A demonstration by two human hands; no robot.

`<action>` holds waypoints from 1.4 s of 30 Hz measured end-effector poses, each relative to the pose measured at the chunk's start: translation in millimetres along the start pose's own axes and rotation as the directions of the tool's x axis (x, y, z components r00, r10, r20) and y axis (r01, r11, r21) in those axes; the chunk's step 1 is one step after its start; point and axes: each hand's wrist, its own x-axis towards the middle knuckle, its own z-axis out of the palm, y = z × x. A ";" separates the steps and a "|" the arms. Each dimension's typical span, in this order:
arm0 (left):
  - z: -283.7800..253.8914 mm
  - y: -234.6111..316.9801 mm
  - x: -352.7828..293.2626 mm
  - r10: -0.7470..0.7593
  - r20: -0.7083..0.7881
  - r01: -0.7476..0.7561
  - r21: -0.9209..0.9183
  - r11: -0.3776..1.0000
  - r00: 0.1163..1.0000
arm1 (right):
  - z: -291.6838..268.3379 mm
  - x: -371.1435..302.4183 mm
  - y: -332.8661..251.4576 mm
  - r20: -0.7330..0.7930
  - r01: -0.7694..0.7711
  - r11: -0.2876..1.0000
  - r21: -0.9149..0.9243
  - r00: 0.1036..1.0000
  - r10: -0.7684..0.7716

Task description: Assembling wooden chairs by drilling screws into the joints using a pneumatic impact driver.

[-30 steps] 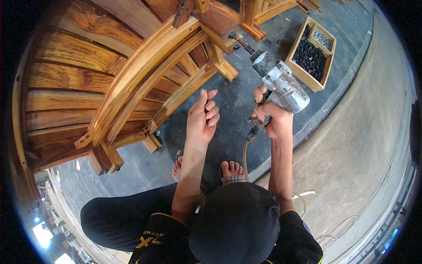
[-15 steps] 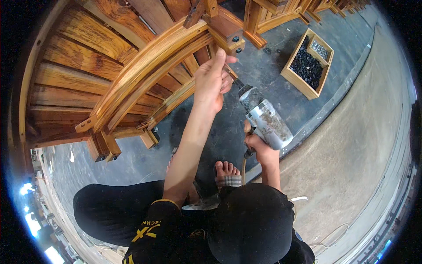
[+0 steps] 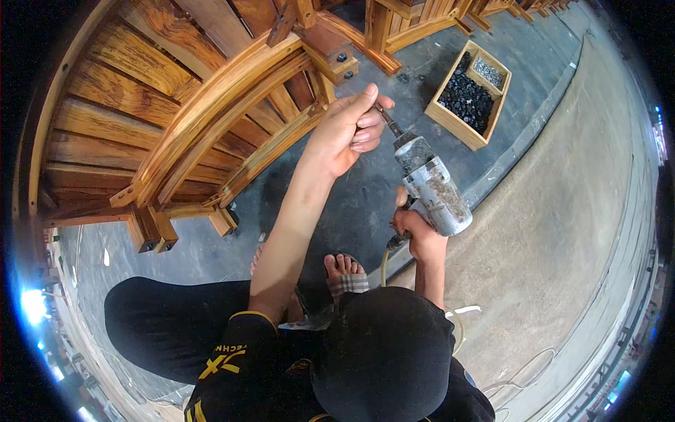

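My right hand (image 3: 420, 232) is wrapped round the handle of a worn silver pneumatic driver (image 3: 439, 193), with a hose running down from its grip. The long driver bit (image 3: 388, 120) points up and left toward my left hand (image 3: 350, 130). That hand is closed, thumb pressed to the forefinger and the other fingers curled, right at the bit's tip. Whatever it pinches there is too small or hidden to name. Beyond the fingertips, apart from them, is the end of a wooden leg (image 3: 344, 68) with dark round pieces on it, part of tipped slatted wooden furniture (image 3: 133, 91).
A wooden box (image 3: 455, 125) holds black round pieces and, in a small compartment, silver hardware (image 3: 488, 72). More wooden furniture (image 3: 422, 28) stands in a row at the far side. Dark matting (image 3: 302, 211) meets bare concrete (image 3: 541, 190) on the right. My bare foot (image 3: 343, 266) is below my hands.
My left hand and the driver's tip have drawn back from the wooden leg's end, leaving a gap. The whole view has shifted, so the furniture and box appear further left.
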 end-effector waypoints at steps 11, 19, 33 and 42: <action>14.4 -14.5 4.8 -0.021 0.151 0.024 -0.016 1.000 0.988 | 6.0 -8.9 -11.9 -0.036 0.034 0.967 0.251 0.999 -0.026; -4.1 -71.7 1.4 -0.006 0.004 0.008 -0.356 0.934 1.000 | 6.6 -4.3 -14.5 -0.057 0.122 0.908 0.400 0.992 -0.109; -47.7 -55.9 -1.6 0.027 -0.159 -0.042 -0.095 0.995 0.987 | 5.9 -9.0 -9.0 -0.029 0.054 0.964 0.260 0.998 -0.049; -46.0 -59.4 -4.9 0.077 -0.225 -0.054 0.105 0.993 0.971 | 6.8 -12.4 -1.6 0.002 0.008 0.953 0.302 1.000 -0.009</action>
